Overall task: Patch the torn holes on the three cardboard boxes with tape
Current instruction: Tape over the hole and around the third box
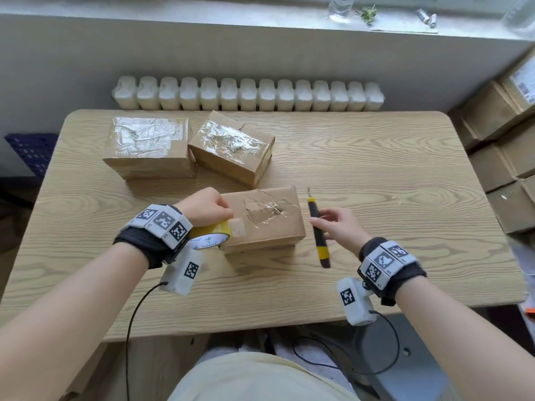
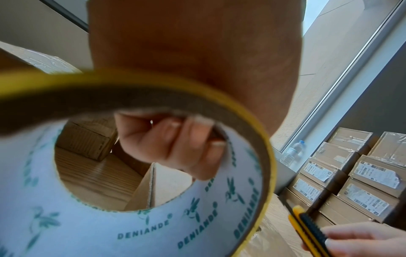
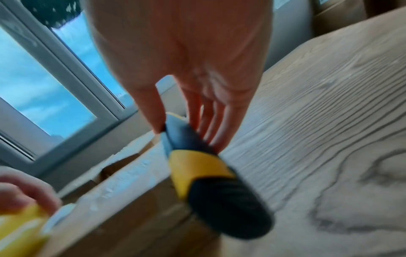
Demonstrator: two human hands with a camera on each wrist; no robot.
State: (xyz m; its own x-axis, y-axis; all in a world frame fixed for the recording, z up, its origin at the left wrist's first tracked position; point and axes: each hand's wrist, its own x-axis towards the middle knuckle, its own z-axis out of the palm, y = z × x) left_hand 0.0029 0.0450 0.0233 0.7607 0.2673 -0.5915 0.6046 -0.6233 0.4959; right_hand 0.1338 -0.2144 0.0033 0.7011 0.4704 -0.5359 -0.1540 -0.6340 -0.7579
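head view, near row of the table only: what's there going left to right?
left hand gripping the tape roll → near cardboard box with tape over its torn hole → utility knife in the grip of the right hand. The roll touches the box's left end; the knife is clear of the box's right end.

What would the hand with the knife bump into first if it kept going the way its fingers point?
Probably the near box. The right hand points left toward its side, with the knife leading. Depth is unclear.
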